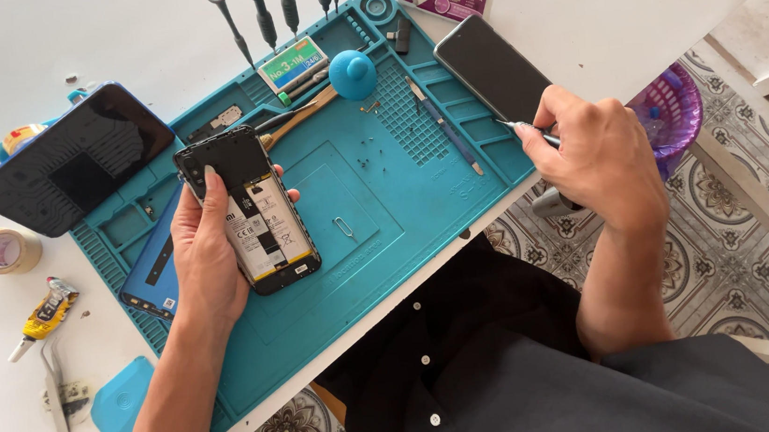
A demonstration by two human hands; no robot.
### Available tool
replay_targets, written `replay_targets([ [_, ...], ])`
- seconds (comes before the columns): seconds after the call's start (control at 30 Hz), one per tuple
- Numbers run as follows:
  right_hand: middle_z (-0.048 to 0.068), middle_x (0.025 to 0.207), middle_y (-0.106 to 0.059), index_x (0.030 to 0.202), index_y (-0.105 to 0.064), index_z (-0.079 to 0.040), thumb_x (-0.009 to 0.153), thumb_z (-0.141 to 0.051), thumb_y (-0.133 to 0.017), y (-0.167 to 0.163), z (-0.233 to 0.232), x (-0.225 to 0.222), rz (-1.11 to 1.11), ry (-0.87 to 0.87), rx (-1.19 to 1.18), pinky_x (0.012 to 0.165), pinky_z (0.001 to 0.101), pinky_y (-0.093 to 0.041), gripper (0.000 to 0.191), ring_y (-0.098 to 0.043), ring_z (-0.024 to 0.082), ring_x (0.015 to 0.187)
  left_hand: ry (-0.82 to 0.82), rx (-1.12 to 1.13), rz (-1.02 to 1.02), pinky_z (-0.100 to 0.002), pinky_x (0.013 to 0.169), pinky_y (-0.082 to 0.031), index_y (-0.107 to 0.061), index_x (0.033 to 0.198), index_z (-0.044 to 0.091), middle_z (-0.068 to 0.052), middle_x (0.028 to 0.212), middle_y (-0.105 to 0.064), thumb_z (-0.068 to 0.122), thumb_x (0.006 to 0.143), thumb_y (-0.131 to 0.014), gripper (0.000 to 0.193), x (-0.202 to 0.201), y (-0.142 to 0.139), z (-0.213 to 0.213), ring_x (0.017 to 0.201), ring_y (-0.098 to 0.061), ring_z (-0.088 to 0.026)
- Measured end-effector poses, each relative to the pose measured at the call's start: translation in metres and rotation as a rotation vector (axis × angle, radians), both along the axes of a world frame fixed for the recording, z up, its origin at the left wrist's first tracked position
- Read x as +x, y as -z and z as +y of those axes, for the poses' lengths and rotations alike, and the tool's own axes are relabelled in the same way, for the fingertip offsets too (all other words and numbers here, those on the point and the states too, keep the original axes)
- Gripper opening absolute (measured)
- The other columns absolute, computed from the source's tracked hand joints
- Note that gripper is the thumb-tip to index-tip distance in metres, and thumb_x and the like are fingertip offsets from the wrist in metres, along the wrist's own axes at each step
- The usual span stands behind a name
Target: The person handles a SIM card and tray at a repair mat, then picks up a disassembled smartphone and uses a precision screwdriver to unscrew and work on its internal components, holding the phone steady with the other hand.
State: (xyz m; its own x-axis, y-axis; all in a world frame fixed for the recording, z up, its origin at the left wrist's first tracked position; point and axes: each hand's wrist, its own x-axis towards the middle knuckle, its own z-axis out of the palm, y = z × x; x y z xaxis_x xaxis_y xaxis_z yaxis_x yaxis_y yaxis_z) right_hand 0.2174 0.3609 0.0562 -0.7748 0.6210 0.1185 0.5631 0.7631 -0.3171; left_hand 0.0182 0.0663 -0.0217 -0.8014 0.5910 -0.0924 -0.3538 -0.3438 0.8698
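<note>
A: Head view, item one: opened phone (248,208), back cover off, battery and black inner frame exposed. Location?

B: Over the left half of the teal work mat (373,198), lifted off it in the left hand (206,261). That grip is clamped on the phone's long edges, thumb on one side, fingers on the other.

A: Item two: right hand (600,162).

B: At the mat's right edge, near the bench's front edge, fingers together around a slim screwdriver (527,132); its tip points at a second dark phone (493,69) lying on the mat's far right corner.

A: Handling note?

B: Judged from this: the phone wants a level, firm hold so the tip seats squarely. Loose screws (364,163) lie mid-mat; best kept apart from the blue suction cup (352,73).
</note>
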Motion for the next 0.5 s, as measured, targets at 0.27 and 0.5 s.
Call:
replay_targets([
  [0.27,0.012,0.05,-0.058,0.085,-0.066,-0.003,0.095,-0.028,-0.073,-0.0025,0.0022,0.0032,-0.001,-0.014,-0.026,0.05,0.041,-0.046,0.027,-0.06,0.028,0.045,-0.001,-0.002,-0.013,-0.042,0.075,-0.067,-0.058,0.124,0.009,-0.018,0.113,-0.073,0.035,0.108,-0.051,0.031,0.0011,-0.0012,0.0003,0.097,-0.076,-0.03],
  [0.5,0.014,0.056,-0.064,0.087,-0.067,-0.002,0.096,-0.022,-0.075,-0.0047,0.0039,0.0089,0.152,-0.186,-0.057,0.056,0.0343,-0.052,0.023,-0.073,0.023,0.07,-0.004,-0.01,0.001,-0.042,0.075,-0.067,-0.059,0.124,0.008,-0.018,0.113,-0.073,0.035,0.108,-0.051,0.032,0.0006,0.0002,-0.0006,0.097,-0.076,-0.029],
])
